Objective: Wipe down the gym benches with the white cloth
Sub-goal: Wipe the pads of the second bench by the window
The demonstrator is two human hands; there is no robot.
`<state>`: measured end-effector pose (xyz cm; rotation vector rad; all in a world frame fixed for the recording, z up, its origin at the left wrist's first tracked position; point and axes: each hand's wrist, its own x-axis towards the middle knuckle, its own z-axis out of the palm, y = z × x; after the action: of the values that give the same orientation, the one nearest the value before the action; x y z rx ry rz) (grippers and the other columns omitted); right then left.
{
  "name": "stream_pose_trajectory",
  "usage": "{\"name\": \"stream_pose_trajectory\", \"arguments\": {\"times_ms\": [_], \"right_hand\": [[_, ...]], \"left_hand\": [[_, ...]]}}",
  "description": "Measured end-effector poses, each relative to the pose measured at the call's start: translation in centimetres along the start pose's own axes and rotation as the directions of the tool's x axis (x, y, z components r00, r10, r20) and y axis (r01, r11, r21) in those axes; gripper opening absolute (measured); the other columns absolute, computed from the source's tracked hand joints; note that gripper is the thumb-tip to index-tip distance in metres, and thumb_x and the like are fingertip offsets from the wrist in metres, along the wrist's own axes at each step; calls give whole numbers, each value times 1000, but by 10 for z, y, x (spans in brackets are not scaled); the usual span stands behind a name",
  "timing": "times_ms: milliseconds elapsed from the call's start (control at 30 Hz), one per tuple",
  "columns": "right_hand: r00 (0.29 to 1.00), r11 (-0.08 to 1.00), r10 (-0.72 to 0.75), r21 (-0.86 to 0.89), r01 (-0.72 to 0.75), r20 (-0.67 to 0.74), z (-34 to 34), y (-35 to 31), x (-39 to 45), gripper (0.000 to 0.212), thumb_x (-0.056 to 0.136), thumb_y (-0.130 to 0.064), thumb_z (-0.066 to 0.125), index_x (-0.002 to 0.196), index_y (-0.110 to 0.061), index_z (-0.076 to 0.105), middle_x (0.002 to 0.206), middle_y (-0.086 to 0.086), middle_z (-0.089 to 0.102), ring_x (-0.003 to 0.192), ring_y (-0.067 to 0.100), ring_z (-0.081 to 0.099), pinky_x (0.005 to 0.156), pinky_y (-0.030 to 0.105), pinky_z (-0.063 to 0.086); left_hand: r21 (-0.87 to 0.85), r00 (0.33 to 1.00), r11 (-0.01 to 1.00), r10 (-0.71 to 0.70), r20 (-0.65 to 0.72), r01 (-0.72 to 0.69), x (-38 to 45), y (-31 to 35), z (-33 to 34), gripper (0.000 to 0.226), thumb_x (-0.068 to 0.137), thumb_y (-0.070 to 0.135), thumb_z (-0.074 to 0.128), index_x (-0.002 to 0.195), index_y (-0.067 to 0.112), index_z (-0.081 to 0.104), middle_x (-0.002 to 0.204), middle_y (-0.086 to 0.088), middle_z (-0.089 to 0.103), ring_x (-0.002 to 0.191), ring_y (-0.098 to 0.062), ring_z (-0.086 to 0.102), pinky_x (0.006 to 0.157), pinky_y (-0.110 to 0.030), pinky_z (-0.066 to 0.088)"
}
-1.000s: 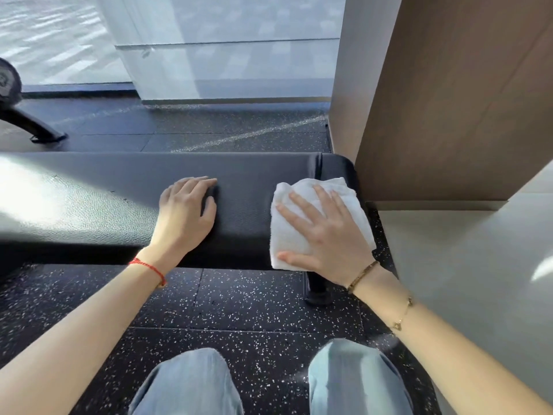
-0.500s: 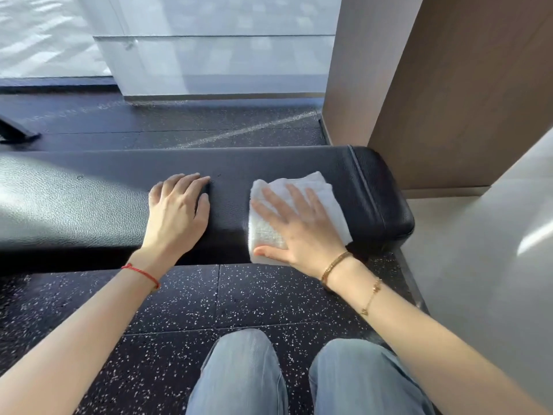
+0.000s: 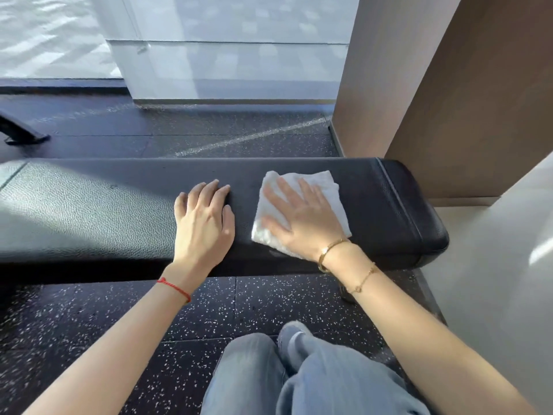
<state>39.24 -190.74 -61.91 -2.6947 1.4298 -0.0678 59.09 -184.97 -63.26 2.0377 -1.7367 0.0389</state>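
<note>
Pressing folded white cloth (image 3: 302, 202) (terry) flat-fingered, right hand (image 3: 302, 220), left hand (image 3: 203, 223) open on pebbled black bench (image 3: 89, 211)

open bench (image 3: 89, 211) padding leftward past the flat left hand (image 3: 203, 223); brown wall panel (image 3: 478, 100) close on the right

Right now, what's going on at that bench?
A person is wiping a black padded gym bench by hand. The right hand presses a folded white cloth flat on the pad near its right end, fingers spread. The left hand rests open on the pad just beside it, not touching the cloth. The long stretch of pad to the left lies in sunlight.
</note>
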Motion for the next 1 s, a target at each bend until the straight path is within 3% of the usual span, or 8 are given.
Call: {"name": "stream_pose_trajectory", "arguments": {"times_ms": [167,267,400,533,633,800,900,1000], "right_hand": [[978,979,-203,1,203,-51,8,12,-37,62,96,-68,16,154,-48,3,165,-13,10,152,26,10,123,45,8],[994,994,-110,-2,110,-22,-1,35,-2,63,95,-67,9,155,-46,5,165,-11,11,152,23,7,124,44,7],[1000,998,23,50,-23,16,-5,17,86,59,100,-59,20,156,-42,8,166,-11,2,153,24,-1,123,45,-2],[990,990,-141,-11,141,-1,4,-20,86,66,95,-65,7,156,-42,2,166,-9,-1,153,26,-4,123,45,-4],[969,969,-244,18,245,-30,8,-3,45,62,95,-66,4,154,-47,-2,166,-11,3,153,23,-1,124,44,-1],[997,996,-80,25,80,-9,-1,40,56,64,92,-69,1,153,-51,3,165,-14,7,153,20,2,124,42,1],[1000,999,19,41,-19,19,-4,21,110,61,97,-63,14,154,-44,10,165,-12,9,152,22,3,123,44,1],[999,998,-35,43,34,17,0,-11,118,59,99,-60,19,155,-42,9,165,-12,6,152,25,3,122,46,1]], "left_hand": [[37,1000,999,-26,2,26,9,-8,-3,51,93,32,39,138,15,53,148,-5,49,140,-25,38,119,-50,21],[72,999,997,-38,5,38,21,-18,-8,52,92,34,42,138,14,53,147,-7,49,140,-27,38,118,-51,21],[95,995,992,-92,30,89,29,-28,-8,55,91,38,36,140,17,52,149,-4,47,141,-25,36,119,-48,19],[56,992,991,-126,2,126,29,-30,-4,53,91,31,34,138,18,54,148,-2,48,140,-22,37,119,-48,20],[35,990,990,-139,7,139,28,-29,-4,53,91,28,33,140,19,52,150,-1,46,142,-21,35,120,-48,19],[33,989,989,-143,24,143,27,-26,-3,54,92,31,33,142,18,49,152,-2,43,144,-21,31,121,-50,17],[30,988,988,-151,26,150,27,-24,-3,54,92,30,34,142,18,49,152,-2,43,144,-22,31,121,-50,16],[32,988,988,-150,28,149,26,-24,-4,56,91,30,33,143,18,48,153,-2,43,144,-23,31,121,-50,16]]}}
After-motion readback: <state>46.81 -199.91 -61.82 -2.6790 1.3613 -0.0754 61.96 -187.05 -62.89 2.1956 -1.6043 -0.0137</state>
